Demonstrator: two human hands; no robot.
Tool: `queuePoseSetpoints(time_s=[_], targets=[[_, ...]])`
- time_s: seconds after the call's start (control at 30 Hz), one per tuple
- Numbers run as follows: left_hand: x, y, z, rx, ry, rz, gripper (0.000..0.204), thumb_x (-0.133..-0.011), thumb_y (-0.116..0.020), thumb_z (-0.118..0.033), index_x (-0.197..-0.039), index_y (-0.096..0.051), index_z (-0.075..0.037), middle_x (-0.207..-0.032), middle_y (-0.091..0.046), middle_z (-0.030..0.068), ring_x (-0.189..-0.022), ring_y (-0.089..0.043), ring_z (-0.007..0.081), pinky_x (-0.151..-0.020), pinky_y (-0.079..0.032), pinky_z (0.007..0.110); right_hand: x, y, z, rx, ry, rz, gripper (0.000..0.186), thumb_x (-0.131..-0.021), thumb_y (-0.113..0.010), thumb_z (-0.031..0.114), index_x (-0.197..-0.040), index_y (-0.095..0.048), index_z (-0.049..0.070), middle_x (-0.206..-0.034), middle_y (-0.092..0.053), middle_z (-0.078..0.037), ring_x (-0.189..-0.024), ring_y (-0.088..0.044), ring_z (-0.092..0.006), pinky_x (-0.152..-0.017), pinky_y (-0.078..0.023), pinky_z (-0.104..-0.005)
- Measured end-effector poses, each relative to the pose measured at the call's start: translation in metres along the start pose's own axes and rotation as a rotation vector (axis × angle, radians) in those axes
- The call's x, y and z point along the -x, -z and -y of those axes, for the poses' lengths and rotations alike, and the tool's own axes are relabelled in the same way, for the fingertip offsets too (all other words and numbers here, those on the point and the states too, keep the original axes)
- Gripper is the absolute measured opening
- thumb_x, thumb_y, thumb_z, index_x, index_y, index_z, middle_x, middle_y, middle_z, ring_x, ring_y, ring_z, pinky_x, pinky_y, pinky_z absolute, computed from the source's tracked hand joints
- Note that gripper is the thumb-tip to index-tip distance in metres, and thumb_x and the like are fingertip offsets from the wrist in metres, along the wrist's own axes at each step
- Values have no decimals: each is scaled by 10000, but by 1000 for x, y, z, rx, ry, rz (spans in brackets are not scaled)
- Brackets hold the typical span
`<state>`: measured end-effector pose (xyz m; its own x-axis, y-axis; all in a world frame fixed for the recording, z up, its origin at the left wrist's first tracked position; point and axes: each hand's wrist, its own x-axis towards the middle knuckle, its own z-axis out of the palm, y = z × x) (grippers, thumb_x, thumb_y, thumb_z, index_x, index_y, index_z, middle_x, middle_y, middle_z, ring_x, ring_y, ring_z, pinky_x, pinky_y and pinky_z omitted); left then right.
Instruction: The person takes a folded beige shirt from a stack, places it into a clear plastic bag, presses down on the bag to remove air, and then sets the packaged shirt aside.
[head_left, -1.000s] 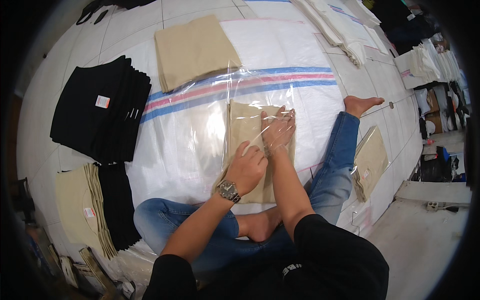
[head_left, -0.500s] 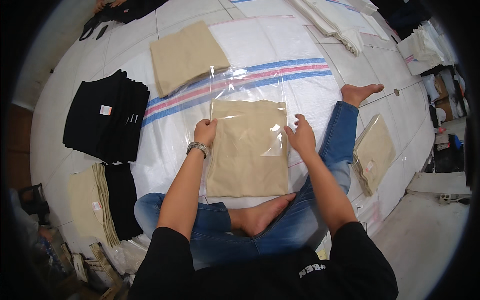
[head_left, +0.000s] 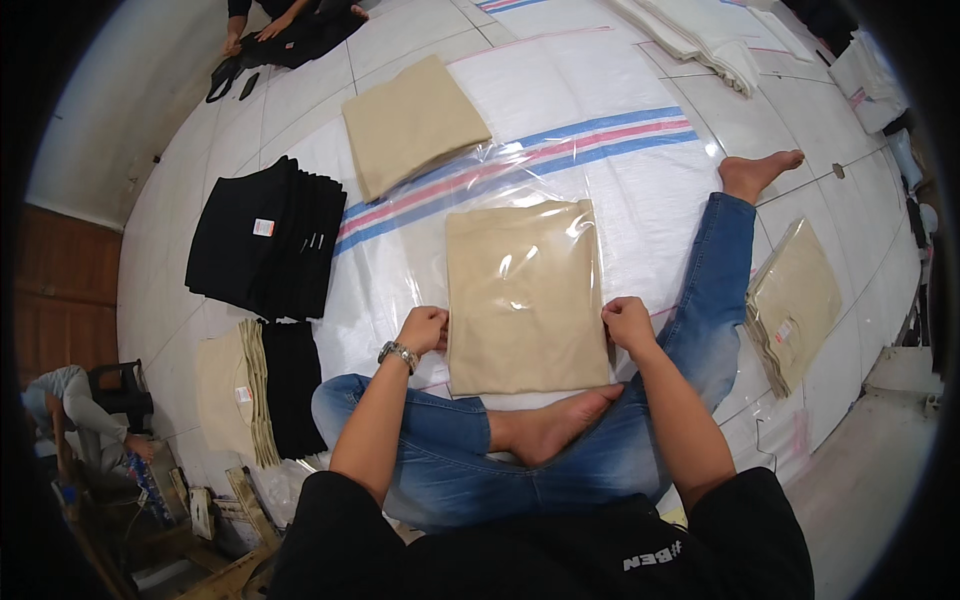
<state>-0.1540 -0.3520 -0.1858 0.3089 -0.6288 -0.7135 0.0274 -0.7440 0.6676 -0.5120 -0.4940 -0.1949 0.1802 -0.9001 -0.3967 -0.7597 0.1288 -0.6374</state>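
A folded beige garment (head_left: 525, 310) lies flat in front of my crossed leg, inside a clear plastic bag (head_left: 545, 182). The loose end of the bag stretches past the garment's far edge over the striped sheet. At the bag's left side, below mid-height, my left hand (head_left: 425, 328) is closed in a pinch, with a watch on the wrist. Level with it on the opposite side, my right hand (head_left: 630, 325) pinches the right edge, its fingers curled. Fingertips of both hands are partly hidden.
A white woven sheet (head_left: 640, 190) covers the tiles. Beige folded cloth (head_left: 415, 125) lies beyond; a black garment stack (head_left: 250, 240) and beige stack (head_left: 230, 395) stand left. Bagged beige garments (head_left: 795, 310) lie right of my leg. Another person's hand (head_left: 275, 27) handles black cloth far left.
Both hands have slid toward me along the bag's sides. My right hand's fingers, apart before, have closed at the edge. The plastic reaches nearer over the garment. The view has shifted left.
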Motion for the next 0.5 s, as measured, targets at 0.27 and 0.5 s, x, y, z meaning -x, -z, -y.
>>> queuePoseSetpoints(time_s=[0.27,0.5], targets=[[16,-16,1,-310,-301,-114,243,-935,-581,-163,-940,-683,57,-796,-699,115,-717,-677,164,-592,-539,302,-22,-4,10,-571,58,-62,212,-852,-583,150,-930,-676,-24,-880,-683,-164,-789,-638,-258,-705,-493,-404],[20,-25,31,-253,-189,-60,232,-899,-603,-148,-883,-695,64,-747,-698,132,-617,-671,177,-552,-547,317,-21,-20,-36,-435,-90,-1,228,-866,-560,149,-937,-642,-51,-809,-626,-96,-727,-562,-198,-665,-463,-373]])
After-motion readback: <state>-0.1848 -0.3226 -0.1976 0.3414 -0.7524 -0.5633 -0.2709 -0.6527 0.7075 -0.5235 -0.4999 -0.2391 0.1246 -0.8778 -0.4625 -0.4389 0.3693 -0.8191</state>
